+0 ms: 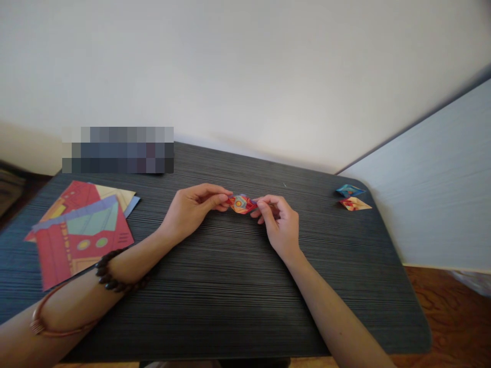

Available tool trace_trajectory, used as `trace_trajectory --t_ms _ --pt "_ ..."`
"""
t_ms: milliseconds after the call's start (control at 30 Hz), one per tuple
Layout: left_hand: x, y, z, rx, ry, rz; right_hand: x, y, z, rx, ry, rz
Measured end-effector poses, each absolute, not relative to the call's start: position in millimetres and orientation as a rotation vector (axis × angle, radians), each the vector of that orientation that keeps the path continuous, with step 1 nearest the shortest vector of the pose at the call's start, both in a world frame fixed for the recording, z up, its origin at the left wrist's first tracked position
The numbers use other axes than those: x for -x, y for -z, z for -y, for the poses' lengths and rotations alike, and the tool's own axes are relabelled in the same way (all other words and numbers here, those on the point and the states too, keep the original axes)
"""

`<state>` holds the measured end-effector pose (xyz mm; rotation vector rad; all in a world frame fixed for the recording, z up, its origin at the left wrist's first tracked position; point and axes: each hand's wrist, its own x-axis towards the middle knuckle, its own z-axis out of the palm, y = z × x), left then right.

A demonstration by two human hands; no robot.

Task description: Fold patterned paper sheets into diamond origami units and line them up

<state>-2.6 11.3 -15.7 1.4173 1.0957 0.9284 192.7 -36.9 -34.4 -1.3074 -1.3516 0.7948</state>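
Between my two hands, over the middle of the dark table, is a small folded paper piece [241, 204] in red, orange and pale blue. My left hand [195, 207] pinches its left end between thumb and fingers. At the right end, the thumb and fingertips of my right hand [279, 222] are closed on it. Parts of both ends are hidden by the fingers. Two other folded paper pieces lie at the table's right side, a blue one [350, 190] and a cream and red one [355, 204] just in front of it.
Several printed paper sheets [92, 225], mostly red, overlap on the left of the table [215, 306]. A pixelated patch [118, 153] covers something at the back left. Behind stands a pale wall [245, 76], and a light panel [441, 189] borders the right side.
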Motion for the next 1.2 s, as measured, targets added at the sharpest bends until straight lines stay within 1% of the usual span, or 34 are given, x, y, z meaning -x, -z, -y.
trace_trajectory --t_ms 167,333,500,700,833,1067,1200 --pt "0.5 16.1 -11.2 -1.333 -0.990 -1.041 -193.4 32.8 35.9 1.215 -0.880 1.239" --pt "-1.9 16.6 -10.4 -1.321 -1.007 -1.001 -193.5 33.1 35.9 1.201 -0.863 1.193" --pt "1.3 20.3 -9.6 -1.546 -0.999 -0.972 -192.6 31.9 38.3 1.237 -0.777 1.294" --pt "6.0 23.1 -10.1 -1.958 -0.835 -0.900 -192.4 33.4 39.5 1.268 -0.706 1.378" --pt "6.8 24.0 -11.0 -1.946 -0.816 -0.881 -192.7 33.4 38.8 1.268 -0.728 1.403" --pt "6.3 18.0 -11.4 -1.824 -0.869 -1.056 -194.8 33.9 36.5 1.249 -0.869 1.530" --pt "6.4 18.3 -11.2 -1.823 -0.911 -1.032 -194.8 33.3 36.8 1.201 -0.786 1.655"
